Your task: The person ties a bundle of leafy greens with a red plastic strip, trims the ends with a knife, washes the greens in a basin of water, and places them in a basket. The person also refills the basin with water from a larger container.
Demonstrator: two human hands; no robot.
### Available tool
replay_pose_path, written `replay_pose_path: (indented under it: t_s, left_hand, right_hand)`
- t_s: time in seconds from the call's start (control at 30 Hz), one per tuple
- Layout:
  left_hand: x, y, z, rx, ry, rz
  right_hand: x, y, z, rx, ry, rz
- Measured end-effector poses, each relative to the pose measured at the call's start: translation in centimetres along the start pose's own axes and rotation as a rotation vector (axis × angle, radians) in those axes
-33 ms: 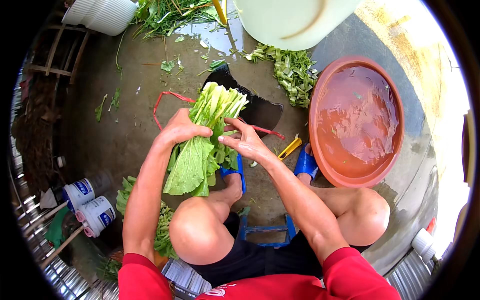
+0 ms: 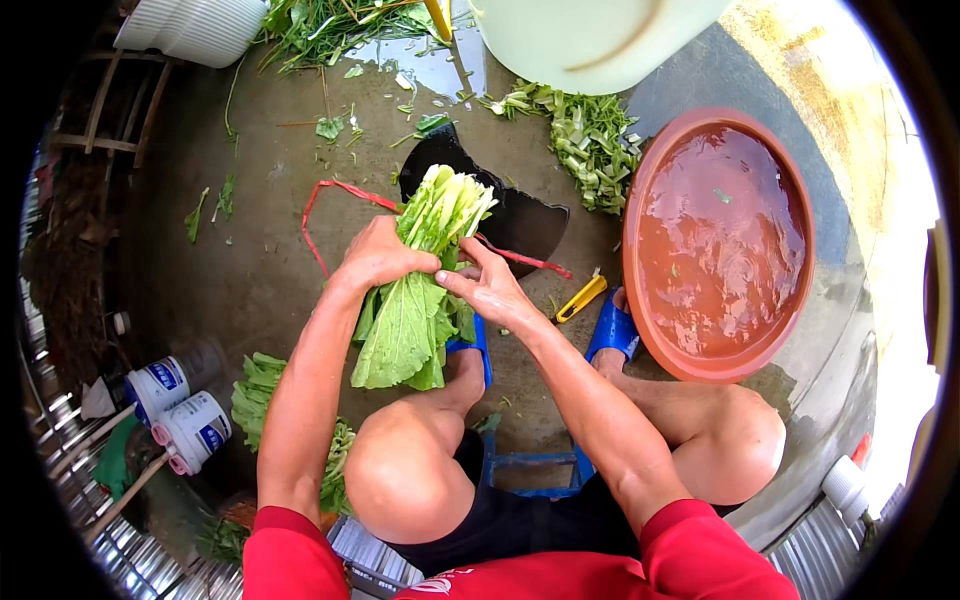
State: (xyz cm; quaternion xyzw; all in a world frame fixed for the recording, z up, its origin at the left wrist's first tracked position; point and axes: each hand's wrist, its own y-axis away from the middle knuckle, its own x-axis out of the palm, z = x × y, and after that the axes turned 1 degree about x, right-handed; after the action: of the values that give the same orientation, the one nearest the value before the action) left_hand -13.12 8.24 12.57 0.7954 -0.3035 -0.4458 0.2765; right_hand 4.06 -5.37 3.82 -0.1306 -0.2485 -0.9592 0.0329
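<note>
Between my knees I hold a bunch of leafy greens (image 2: 402, 330), its pale cut stalks pointing away and its broad leaves hanging toward me. My left hand (image 2: 385, 252) wraps round its left side, thumb across the front. On the other side my right hand (image 2: 490, 287) closes on the bunch, its thumb near the left thumb; some fingers are hidden behind leaves. Below the stalks a red plastic strip (image 2: 318, 215) crosses the floor, passing by a black curved piece (image 2: 535, 228). A yellow utility knife (image 2: 582, 298) lies by my right foot.
A brown oval basin (image 2: 634, 250) of water stands at the right. Chopped greens (image 2: 590, 155) lie beside it, near a large pale tub (image 2: 600, 45). More greens (image 2: 258, 395) and white buckets (image 2: 195, 432) are at the left. Blue stool bars (image 2: 535, 475) show between my legs.
The bunch has shifted slightly right and turned more upright. My left hand has moved right with it, and my right hand's fingers, spread before, have closed in against the bunch.
</note>
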Motion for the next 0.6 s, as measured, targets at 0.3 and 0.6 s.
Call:
replay_pose_path:
  t_s: [0.3,0.6]
  left_hand:
    - [10.1,-5.4,1.3,-0.059,-0.298,-0.346]
    - [13.5,-6.5,3.3,0.091,-0.298,-0.574]
  right_hand:
    - [-2.0,-3.3,-3.8,0.031,0.734,-0.115]
    - [-9.4,-1.4,-5.0,-0.164,1.241,-0.137]
